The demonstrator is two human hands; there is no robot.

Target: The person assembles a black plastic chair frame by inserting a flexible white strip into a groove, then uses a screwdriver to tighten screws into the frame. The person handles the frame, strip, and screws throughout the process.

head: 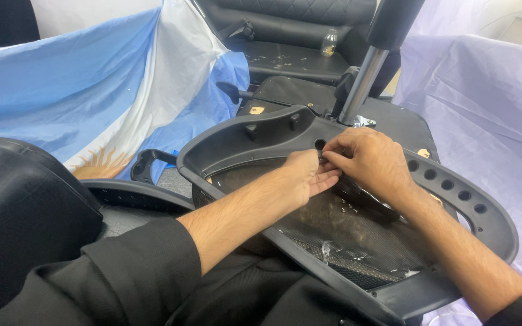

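On curved plastic frame point(454, 199), pinching fingers point(333, 158)

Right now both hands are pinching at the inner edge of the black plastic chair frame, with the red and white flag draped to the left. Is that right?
Not quite: the head view shows the flag is light blue and white, not red and white. The rest holds: the left hand and right hand meet at the inner edge of the black plastic chair frame.
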